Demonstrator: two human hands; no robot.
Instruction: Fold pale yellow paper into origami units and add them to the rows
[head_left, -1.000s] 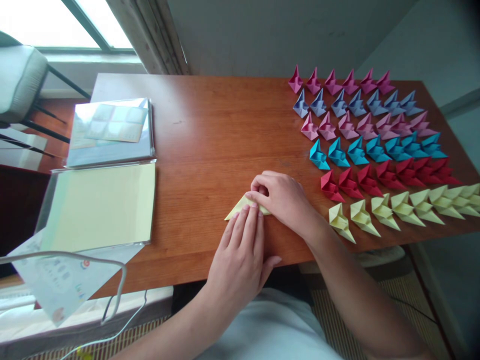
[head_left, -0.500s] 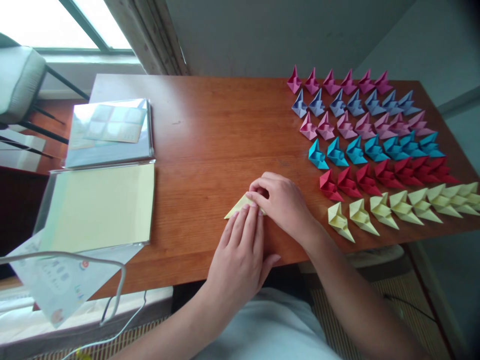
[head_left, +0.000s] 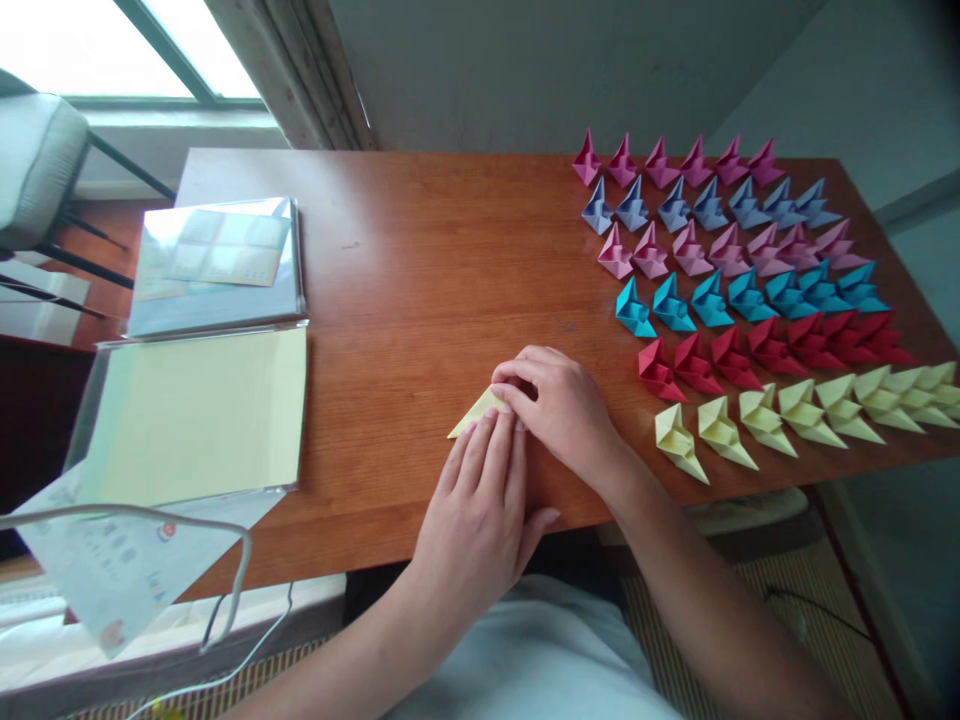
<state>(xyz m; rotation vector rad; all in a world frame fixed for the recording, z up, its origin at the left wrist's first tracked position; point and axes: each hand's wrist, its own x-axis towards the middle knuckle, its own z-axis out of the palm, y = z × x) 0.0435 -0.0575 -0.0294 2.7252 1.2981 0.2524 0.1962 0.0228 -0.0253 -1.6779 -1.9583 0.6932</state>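
Note:
A small folded piece of pale yellow paper (head_left: 474,412) lies on the wooden table near its front edge, its pointed left end showing. My left hand (head_left: 480,500) lies flat on it, fingers stretched out and fingertips on the lower part. My right hand (head_left: 555,405) is curled over the top and right of the paper, thumb and forefinger closed on its upper edge. The right end of the paper is hidden under my hands. To the right stands a row of pale yellow folded paper figures (head_left: 763,420) of the same colour.
More rows of folded figures stand at the right: red (head_left: 697,363), turquoise (head_left: 709,298), pink (head_left: 691,250), lilac (head_left: 675,205) and magenta (head_left: 660,163). On the left lie a stack of yellow sheets (head_left: 202,415) and a clear-covered pack (head_left: 217,265). A grey cable (head_left: 135,510) crosses the lower left.
My right hand has slid slightly left along the paper's upper edge, covering a little more of it. My left hand stays pressed in place.

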